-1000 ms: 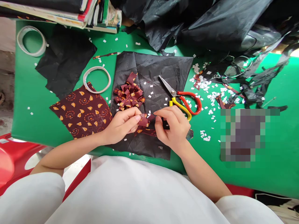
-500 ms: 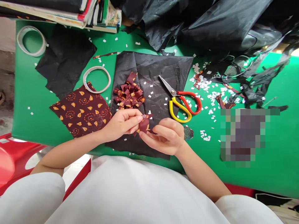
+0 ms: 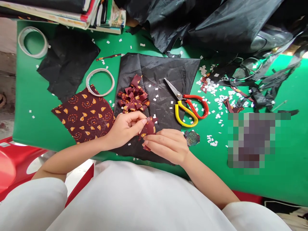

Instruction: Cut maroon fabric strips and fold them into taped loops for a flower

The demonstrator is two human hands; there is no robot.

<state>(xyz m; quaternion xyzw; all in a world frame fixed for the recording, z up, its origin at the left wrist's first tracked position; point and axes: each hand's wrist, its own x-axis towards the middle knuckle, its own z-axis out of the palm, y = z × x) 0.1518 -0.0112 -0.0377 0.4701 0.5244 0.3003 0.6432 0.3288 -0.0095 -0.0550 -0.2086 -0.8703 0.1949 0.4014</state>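
My left hand (image 3: pixel 126 130) pinches the upper edge of a small maroon fabric piece (image 3: pixel 149 127) with an orange leaf print. My right hand (image 3: pixel 169 146) has its fingers pressed together at that piece's lower right, a maroon tip showing below them. Just above my left hand, a bunch of cut maroon fabric pieces (image 3: pixel 134 96) lies on a black sheet (image 3: pixel 158 72). Scissors (image 3: pixel 179 96) with one red and one yellow handle rest, blades apart, beyond my right hand. A larger printed maroon fabric piece (image 3: pixel 84 115) lies left of my left hand.
Two tape rolls (image 3: pixel 88 80) sit on the green table (image 3: pixel 209 179) to the left, near a black piece (image 3: pixel 69 54). Books (image 3: pixel 96 19) and black plastic (image 3: pixel 168 25) line the back. White paper bits (image 3: pixel 214 88) and scraps litter the right; a pixelated item (image 3: pixel 252 141) lies closer.
My right hand has turned over, its fingers straightening and coming together over the lower end of the fabric piece. My left hand keeps its pinch in nearly the same spot.
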